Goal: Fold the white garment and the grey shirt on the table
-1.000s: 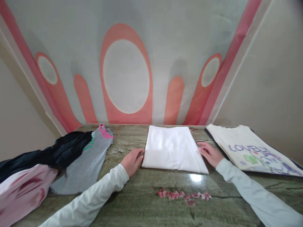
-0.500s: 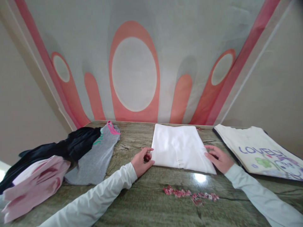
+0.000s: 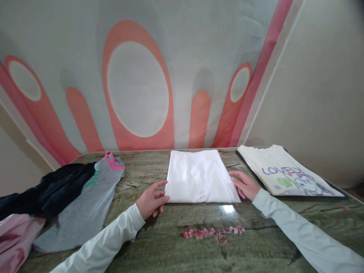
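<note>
A white folded garment (image 3: 196,176) with a few small pearl-like buttons lies flat on the table, between my hands. At its left edge is my left hand (image 3: 152,200), thumb and index finger apart, their tips touching the cloth near the front corner. My right hand (image 3: 246,185) rests at the opposite edge, fingers extended against the fabric and not visibly pinching it. Both hands look open. Farther right lies a cream shirt (image 3: 270,161) with "LOVELY" lettering and a cartoon print, on top of something dark.
On the left, a grey top (image 3: 85,212) with a pink neckline lies beside a black garment (image 3: 57,185) and a pink garment (image 3: 17,239). The wood-patterned table (image 3: 159,242) has printed pink blossoms. A wall with coral shapes (image 3: 142,142) stands behind the table.
The view has turned right, so everything sits further left. The white garment's front edge now looks straighter, its right corner less drawn out. Both hands stay at its sides.
</note>
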Demonstrator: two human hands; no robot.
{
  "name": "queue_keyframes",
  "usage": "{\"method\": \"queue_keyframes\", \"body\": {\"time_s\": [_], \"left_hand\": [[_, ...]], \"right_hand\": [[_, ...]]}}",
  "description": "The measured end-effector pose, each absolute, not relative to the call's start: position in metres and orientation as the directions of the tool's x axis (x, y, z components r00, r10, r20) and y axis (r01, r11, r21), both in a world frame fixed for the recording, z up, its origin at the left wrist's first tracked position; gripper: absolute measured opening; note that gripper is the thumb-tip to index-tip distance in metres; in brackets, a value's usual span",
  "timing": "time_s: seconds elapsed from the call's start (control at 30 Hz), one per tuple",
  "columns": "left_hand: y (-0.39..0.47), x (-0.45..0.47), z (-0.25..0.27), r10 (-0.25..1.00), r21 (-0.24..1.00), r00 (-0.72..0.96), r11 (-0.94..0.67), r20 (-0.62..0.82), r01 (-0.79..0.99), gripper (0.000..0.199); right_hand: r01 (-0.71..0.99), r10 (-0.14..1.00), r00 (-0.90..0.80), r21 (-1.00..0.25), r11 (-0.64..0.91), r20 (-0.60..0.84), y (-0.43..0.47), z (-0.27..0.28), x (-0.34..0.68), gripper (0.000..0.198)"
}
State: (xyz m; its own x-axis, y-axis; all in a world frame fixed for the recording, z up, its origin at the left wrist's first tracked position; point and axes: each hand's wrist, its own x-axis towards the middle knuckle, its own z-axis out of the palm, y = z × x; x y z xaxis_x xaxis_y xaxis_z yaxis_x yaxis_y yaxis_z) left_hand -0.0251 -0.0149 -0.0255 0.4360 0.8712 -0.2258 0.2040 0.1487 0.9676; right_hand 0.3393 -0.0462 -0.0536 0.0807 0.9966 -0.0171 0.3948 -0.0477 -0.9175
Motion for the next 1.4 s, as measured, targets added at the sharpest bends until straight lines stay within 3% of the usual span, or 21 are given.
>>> {"method": "queue_keyframes", "body": {"time_s": [0.2, 0.3, 0.43, 0.57, 0.7, 0.8, 0.97, 1.4], "left_hand": [[-0.017, -0.024, -0.024, 0.85, 0.971, 0.488, 0.103, -0.198, 0.215, 0.081], [-0.019, -0.023, -0.025, 0.862, 0.961, 0.48, 0.032, -0.165, 0.273, 0.071], [-0.014, -0.028, -0.03, 0.891, 0.917, 0.436, -0.06, -0.129, 0.395, 0.053], [0.0, -0.039, -0.035, 0.925, 0.867, 0.379, -0.173, -0.019, 0.467, 0.049], [0.017, -0.051, -0.035, 0.931, 0.804, 0.358, -0.265, 0.069, 0.533, 0.046], [0.031, -0.063, -0.037, 0.922, 0.712, 0.348, -0.358, 0.169, 0.604, 0.039], [0.048, -0.075, -0.046, 0.903, 0.518, 0.339, -0.43, 0.265, 0.739, 0.035], [0.078, -0.092, -0.047, 0.806, 0.174, 0.42, -0.524, 0.417, 0.833, 0.031]], "right_hand": [[0.286, 0.959, -0.224, -0.952, -0.108, -0.176, -0.061, -0.048, 0.344, 0.078], [0.264, 0.92, -0.352, -0.961, -0.08, -0.174, -0.067, -0.048, 0.347, 0.091], [0.281, 0.889, -0.422, -0.958, -0.059, -0.179, -0.067, -0.049, 0.351, 0.077], [0.28, 0.889, -0.439, -0.96, -0.001, -0.129, -0.068, -0.049, 0.345, 0.06], [0.348, 0.885, -0.46, -0.931, 0.107, -0.07, -0.078, -0.047, 0.327, 0.066], [0.404, 0.87, -0.483, -0.906, 0.125, -0.095, -0.089, -0.044, 0.311, 0.071], [0.417, 0.852, -0.513, -0.897, 0.144, -0.101, -0.1, -0.042, 0.293, 0.063], [0.244, 0.729, -0.678, -0.964, 0.106, -0.091, -0.11, -0.025, 0.281, 0.054]]}}
